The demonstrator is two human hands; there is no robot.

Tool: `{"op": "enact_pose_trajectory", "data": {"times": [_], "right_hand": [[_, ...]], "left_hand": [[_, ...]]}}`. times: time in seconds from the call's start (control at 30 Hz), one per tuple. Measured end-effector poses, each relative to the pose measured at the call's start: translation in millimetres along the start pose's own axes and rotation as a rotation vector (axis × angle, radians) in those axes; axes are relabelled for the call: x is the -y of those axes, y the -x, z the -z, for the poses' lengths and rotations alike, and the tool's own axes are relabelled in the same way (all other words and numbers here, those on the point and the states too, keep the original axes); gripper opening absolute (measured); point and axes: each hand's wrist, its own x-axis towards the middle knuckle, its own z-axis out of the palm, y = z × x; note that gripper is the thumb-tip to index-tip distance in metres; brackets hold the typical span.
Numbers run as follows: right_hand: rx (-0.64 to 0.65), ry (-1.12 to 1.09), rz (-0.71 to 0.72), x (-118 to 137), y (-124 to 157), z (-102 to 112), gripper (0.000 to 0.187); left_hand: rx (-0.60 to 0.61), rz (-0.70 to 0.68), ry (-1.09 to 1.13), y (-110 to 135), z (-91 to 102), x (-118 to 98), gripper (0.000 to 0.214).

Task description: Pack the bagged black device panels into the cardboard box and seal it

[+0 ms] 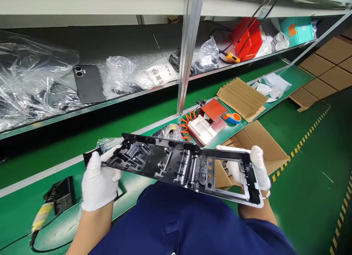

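A long black plastic panel (176,165) with moulded ribs and a rectangular opening at its right end is held flat above my lap. My left hand (97,181), in a white glove, grips the panel's left end with fingers curled over its edge. My right hand (254,167), also gloved in white, clasps the right end around the frame of the opening. The panel's inner side faces up, and its far edge hangs over the green workbench (132,181).
An open cardboard box (264,145) sits under the panel's right end. On the bench lie a red and white fixture (206,121), an orange coiled hose (187,125), stacked cardboard sheets (242,97) and a black device (62,194). The shelf holds a phone (88,82), plastic bags and a red bin (249,39).
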Motion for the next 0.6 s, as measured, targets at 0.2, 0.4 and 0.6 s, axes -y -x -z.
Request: {"op": "enact_pose_trajectory", "data": {"times": [0.2, 0.4, 0.6], "right_hand": [[-0.017, 0.05, 0.107, -1, -1, -4, 0.063], [-0.017, -0.038, 0.143, -11, -1, 0, 0.06], [0.051, -0.064, 0.187, -12, -2, 3, 0.06]], "left_hand": [[-0.059, -0.098, 0.076, 1, -10.3, -6, 0.035], [-0.101, -0.171, 0.039, 3, -15.9, -9, 0.03], [-0.134, -0.179, 0.056, -3, -15.9, -5, 0.022]]}}
